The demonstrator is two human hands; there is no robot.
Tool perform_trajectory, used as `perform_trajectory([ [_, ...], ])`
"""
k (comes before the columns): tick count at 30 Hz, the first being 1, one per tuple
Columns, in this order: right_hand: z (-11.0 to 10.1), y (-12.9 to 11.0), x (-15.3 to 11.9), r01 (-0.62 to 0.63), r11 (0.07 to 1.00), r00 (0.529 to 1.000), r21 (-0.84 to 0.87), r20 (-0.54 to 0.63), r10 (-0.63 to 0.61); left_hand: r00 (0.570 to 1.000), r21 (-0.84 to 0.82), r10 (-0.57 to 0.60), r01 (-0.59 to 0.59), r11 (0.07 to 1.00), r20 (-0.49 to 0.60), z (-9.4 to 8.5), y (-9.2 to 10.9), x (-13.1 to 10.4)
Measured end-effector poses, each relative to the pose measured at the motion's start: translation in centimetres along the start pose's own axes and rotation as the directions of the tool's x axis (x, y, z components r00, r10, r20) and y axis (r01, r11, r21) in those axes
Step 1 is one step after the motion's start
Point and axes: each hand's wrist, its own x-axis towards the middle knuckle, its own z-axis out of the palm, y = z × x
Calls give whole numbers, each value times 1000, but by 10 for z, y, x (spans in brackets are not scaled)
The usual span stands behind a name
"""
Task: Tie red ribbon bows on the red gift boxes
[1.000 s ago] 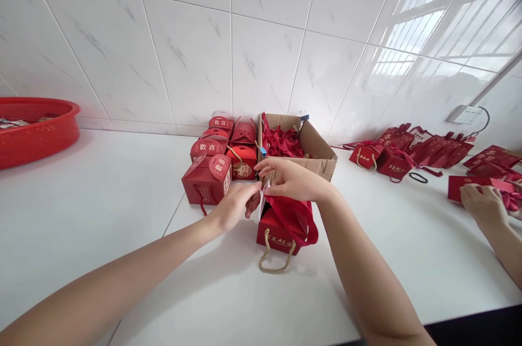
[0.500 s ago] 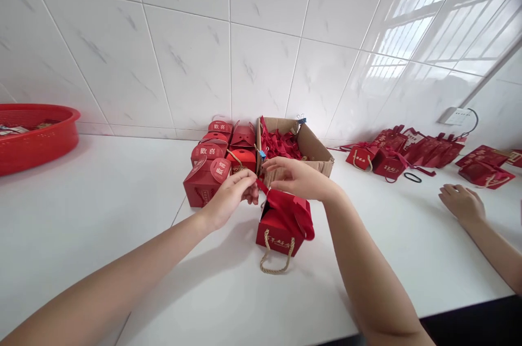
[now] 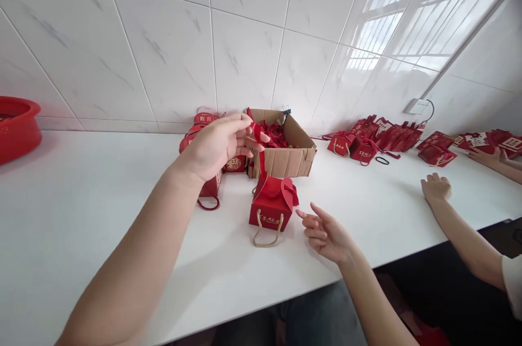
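My left hand (image 3: 222, 144) is raised over the table, fingers pinched on a red ribbon (image 3: 262, 162). That ribbon runs taut down to a small red gift box (image 3: 265, 220) with a gold rope handle and gold lettering. A loop of ribbon shows at the box's right side, through its top flap. My right hand (image 3: 328, 234) hovers just right of the box, not touching it, index finger and thumb stretched out and nothing held. Behind my left hand and partly hidden by it stand several red gift boxes (image 3: 211, 185).
A cardboard box (image 3: 285, 163) of red ribbons stands by the wall. At far left is a red plastic basin (image 3: 18, 131). More red boxes (image 3: 362, 150) and a black ring (image 3: 382, 160) lie to the right, near another person's hand (image 3: 436, 188). Another person's hands show farther right.
My left hand has risen, drawing the ribbon upward. My right hand has left the box's top and moved down to its right. The view has swung right.
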Motion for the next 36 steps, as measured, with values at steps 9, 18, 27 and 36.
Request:
perform_trajectory([
  [9,13,-8,25,198,935,980,293,-85,-181,943,17,328,-327,945,-58,17,28,-17],
  [18,31,-61,22,516,841,821,162,-375,-431,858,270,482,-429,862,-179,13,21,-13],
  [27,78,-117,11,631,675,688,-381,-127,-715,843,489,491,-340,803,-219,9,13,-4],
  [36,123,-140,8,707,388,517,-592,58,-854,845,364,438,-321,874,-307,9,17,-8],
])
